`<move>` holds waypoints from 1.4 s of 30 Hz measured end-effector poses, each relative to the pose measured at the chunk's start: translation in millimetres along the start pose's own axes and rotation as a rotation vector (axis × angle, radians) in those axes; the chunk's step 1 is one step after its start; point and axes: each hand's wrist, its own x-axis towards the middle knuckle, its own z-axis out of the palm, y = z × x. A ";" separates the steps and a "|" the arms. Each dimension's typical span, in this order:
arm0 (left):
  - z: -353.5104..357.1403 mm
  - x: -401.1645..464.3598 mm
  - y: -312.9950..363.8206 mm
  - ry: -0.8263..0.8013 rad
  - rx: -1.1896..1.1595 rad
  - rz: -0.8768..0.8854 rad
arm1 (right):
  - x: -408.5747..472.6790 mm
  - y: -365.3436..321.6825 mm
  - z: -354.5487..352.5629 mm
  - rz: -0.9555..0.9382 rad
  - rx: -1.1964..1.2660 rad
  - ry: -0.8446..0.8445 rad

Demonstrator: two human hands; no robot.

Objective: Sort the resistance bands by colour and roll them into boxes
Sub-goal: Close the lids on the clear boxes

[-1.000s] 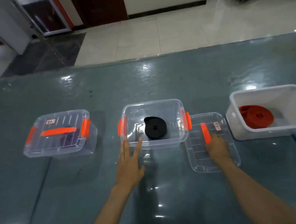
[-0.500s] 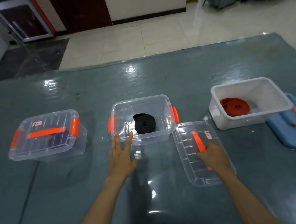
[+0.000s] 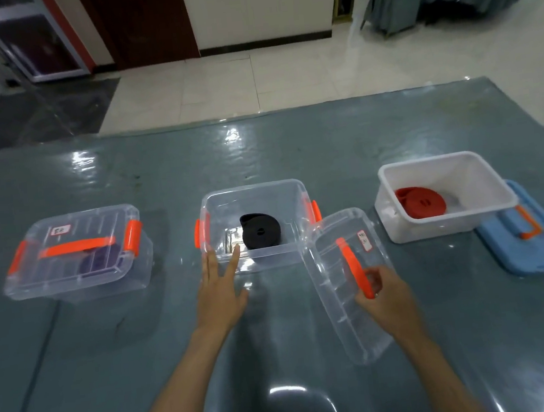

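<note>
Both hands are busy: the right hand (image 3: 382, 298) grips the clear lid (image 3: 346, 285) by its orange handle, the left hand (image 3: 221, 291) rests flat-fingered against the open middle box (image 3: 259, 260). Its black band (image 3: 261, 230) sits rolled inside. Next, I think, swing the lid toward 11 o'clock and press it on square

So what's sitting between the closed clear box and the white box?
In the head view, the open clear box with a black rolled band stands between the closed clear box and the white box.
</note>
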 end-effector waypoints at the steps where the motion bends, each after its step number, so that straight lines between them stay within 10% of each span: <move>1: 1.6 0.2 -1.5 0.042 -0.046 0.012 | 9.0 -12.3 -0.5 -0.037 -0.012 0.007; 6: -1.1 13.6 -11.8 0.389 -0.481 -0.040 | 63.0 -80.1 11.4 -0.267 -0.217 0.013; 11: -32.2 52.5 -6.5 0.399 -0.801 -0.200 | 115.0 -140.7 47.4 -0.503 -0.465 -0.114; 26: -22.1 128.5 -38.5 0.345 -0.546 -0.340 | 158.2 -138.4 96.9 -0.769 -0.323 -0.202; 30: -21.0 132.8 -35.8 0.289 -0.770 -0.376 | 153.3 -117.1 96.9 -0.468 -0.254 0.051; 35: -16.4 129.0 -37.7 0.325 -0.991 -0.538 | 148.9 -116.4 101.2 0.204 0.341 -0.039; 42: -18.5 119.1 -20.4 0.600 -0.741 -0.404 | 132.3 -123.1 104.7 0.009 0.217 0.319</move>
